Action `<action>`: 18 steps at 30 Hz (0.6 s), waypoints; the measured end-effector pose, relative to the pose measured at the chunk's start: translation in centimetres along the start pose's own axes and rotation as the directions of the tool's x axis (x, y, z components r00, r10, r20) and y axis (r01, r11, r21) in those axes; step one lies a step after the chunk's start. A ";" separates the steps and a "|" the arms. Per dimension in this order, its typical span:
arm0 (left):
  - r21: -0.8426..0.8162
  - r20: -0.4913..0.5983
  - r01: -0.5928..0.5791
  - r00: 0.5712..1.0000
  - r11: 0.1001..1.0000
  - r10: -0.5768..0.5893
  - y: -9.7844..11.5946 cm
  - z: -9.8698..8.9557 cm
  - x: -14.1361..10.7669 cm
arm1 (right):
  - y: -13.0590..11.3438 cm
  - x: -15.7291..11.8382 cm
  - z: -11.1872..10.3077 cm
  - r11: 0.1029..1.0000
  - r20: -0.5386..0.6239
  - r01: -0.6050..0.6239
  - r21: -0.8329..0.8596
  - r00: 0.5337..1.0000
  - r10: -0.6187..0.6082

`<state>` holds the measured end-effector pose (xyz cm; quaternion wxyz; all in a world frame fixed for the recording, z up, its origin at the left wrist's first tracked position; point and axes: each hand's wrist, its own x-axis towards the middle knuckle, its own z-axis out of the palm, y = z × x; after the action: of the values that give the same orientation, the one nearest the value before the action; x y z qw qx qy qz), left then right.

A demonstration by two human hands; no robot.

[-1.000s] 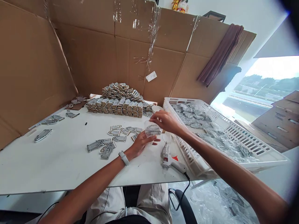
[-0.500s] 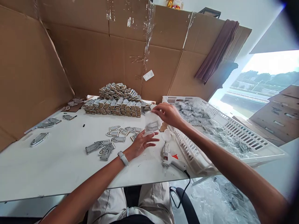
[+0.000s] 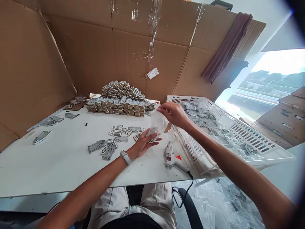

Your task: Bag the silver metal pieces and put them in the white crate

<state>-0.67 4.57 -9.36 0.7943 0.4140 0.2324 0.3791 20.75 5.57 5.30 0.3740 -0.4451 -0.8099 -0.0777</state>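
While the right hand (image 3: 175, 115) pinches the top of a clear plastic bag (image 3: 159, 120) between its fingers, just right of the frame's centre, the left hand (image 3: 142, 143) grips the bag's lower end, thumb across it and the other fingers partly spread underneath. What lies at the bottom of the bag is too blurred to make out. Left of the hands, loose arched pieces (image 3: 109, 150) lie on the white tabletop (image 3: 69, 162), and a tall stack of similar pieces (image 3: 116, 106) rises above them, near the upper middle. A glue gun (image 3: 169, 159) rests below the right hand, beside a white slotted basket (image 3: 247, 137) of bagged pieces (image 3: 200, 116) filling the right side.
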 end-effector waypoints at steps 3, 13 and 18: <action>0.062 -0.043 0.009 0.999 0.998 -0.007 0.0 0.0 0.1 | 0.0 0.3 -0.6 0.999 -0.046 -0.030 0.030 0.998 0.031; 0.799 -0.004 -0.203 0.940 0.566 0.342 0.9 -1.5 0.6 | 3.9 -0.2 -2.5 0.922 -0.299 -0.372 0.103 0.873 0.385; 0.934 0.126 -0.254 0.893 0.251 0.432 2.2 -3.4 1.1 | 3.8 0.2 -4.4 0.870 -0.222 -0.412 0.272 0.853 0.473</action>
<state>-3.25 7.93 -9.43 0.2878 0.8011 0.3714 0.3706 26.01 5.96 7.76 0.5386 -0.5618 -0.6269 0.0362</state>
